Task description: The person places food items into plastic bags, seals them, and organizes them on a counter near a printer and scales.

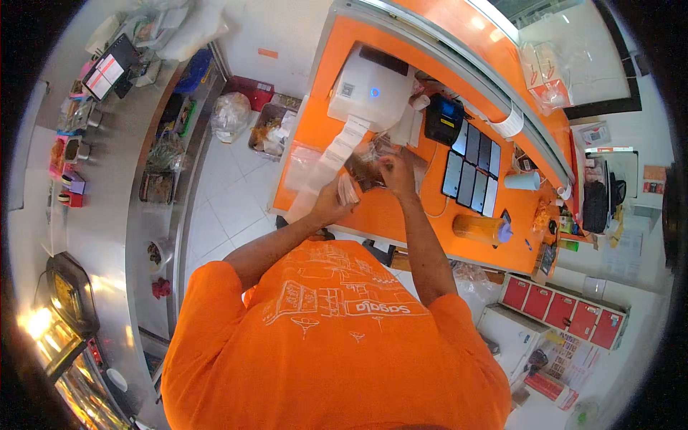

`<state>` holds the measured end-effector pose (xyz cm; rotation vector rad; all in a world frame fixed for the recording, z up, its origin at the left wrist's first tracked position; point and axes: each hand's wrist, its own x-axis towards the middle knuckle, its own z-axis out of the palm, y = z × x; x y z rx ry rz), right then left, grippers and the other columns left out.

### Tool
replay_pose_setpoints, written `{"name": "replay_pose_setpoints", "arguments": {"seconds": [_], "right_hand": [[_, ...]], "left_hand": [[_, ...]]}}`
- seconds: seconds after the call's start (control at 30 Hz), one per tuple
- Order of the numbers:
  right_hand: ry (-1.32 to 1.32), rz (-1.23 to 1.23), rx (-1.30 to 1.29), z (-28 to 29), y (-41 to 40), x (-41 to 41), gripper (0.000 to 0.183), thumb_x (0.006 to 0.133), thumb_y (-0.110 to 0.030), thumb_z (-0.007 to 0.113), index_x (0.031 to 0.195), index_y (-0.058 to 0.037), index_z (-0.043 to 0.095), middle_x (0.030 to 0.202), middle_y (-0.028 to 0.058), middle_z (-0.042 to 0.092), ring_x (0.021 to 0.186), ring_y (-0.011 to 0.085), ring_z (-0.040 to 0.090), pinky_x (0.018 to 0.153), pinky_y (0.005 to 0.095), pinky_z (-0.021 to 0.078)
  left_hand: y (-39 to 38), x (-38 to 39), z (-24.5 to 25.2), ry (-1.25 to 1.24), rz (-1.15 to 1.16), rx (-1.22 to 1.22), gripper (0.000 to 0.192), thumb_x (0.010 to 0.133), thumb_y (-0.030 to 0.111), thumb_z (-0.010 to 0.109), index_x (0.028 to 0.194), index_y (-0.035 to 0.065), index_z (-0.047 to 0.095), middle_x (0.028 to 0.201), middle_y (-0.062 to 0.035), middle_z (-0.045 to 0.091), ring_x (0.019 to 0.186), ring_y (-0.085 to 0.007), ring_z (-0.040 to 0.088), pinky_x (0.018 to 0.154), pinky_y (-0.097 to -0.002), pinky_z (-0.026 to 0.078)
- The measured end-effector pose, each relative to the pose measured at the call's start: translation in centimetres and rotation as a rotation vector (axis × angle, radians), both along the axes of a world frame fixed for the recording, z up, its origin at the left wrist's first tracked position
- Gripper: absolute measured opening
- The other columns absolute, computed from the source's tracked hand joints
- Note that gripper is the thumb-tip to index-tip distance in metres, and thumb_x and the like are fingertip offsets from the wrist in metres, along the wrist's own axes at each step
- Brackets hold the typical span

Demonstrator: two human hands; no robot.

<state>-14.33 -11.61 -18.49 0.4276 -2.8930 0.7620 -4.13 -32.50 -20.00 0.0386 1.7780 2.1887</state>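
Observation:
Both hands are over the orange counter (376,215), in front of a white printer (371,80) with a lit blue ring. My left hand (329,203) is closed on a small stack of paper slips (348,191), beside a long printed paper strip (344,142) that hangs from the printer. My right hand (396,173) is at a dark, shiny clear-plastic-covered thing (365,166), with its fingers bent; whether it grips the plastic cannot be told. A clear plastic bag (302,165) lies left of the strip, near the counter's edge.
Right of my hands are a black card terminal or small printer (444,119), several phones or tablets (473,173) in rows, a white cable and an orange bottle (481,229) with a purple lid. A light blue cup (522,181) lies further right. A bin (269,131) stands left of the counter.

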Motion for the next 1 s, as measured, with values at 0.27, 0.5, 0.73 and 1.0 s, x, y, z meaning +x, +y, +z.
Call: {"name": "replay_pose_setpoints", "arguments": {"seconds": [0.27, 0.5, 0.73, 1.0], "right_hand": [[0.091, 0.263, 0.241, -1.5, -4.6, -3.0, 0.018, 0.085, -0.022, 0.064, 0.095, -0.008, 0.07, 0.112, 0.0132, 0.061, 0.11, 0.0384, 0.05, 0.097, 0.0519, 0.0354], [-0.207, 0.289, 0.363, 1.1, -5.3, -4.3, 0.017, 0.083, -0.021, 0.064, 0.095, -0.0116, 0.071, 0.105, 0.0101, 0.065, 0.109, 0.0342, 0.052, 0.095, 0.0524, 0.0351], [-0.316, 0.135, 0.106, 4.8, -2.0, -0.7, 0.013, 0.08, -0.011, 0.071, 0.088, -0.0027, 0.064, 0.086, 0.0129, 0.067, 0.087, 0.027, 0.063, 0.077, 0.0374, 0.048], [-0.404, -0.135, -0.542, 0.8, -1.3, 6.8, 0.017, 0.081, -0.017, 0.074, 0.082, -0.0026, 0.064, 0.075, 0.0069, 0.065, 0.069, 0.0133, 0.06, 0.064, 0.0297, 0.0484]], "left_hand": [[-0.6, -0.5, -4.4, 0.19, 0.095, -0.119, 0.047, 0.071, 0.02, 0.078, 0.104, 0.0029, 0.05, 0.088, -0.0128, 0.059, 0.082, -0.0248, 0.061, 0.072, -0.0374, 0.049], [-2.1, -0.8, -2.8, 0.302, 0.039, -0.264, 0.055, 0.069, 0.029, 0.083, 0.107, 0.003, 0.052, 0.093, -0.0147, 0.06, 0.084, -0.027, 0.061, 0.074, -0.038, 0.05], [-1.8, -0.7, -2.5, 0.301, 0.047, -0.351, 0.063, 0.07, 0.033, 0.085, 0.115, 0.0034, 0.052, 0.094, -0.0073, 0.056, 0.088, -0.0173, 0.055, 0.079, -0.033, 0.048], [0.5, -1.3, 0.1, 0.508, 0.104, -0.383, 0.085, 0.064, 0.032, 0.086, 0.133, 0.0064, 0.044, 0.124, -0.0177, 0.053, 0.117, -0.0356, 0.05, 0.096, -0.0445, 0.044]]}}
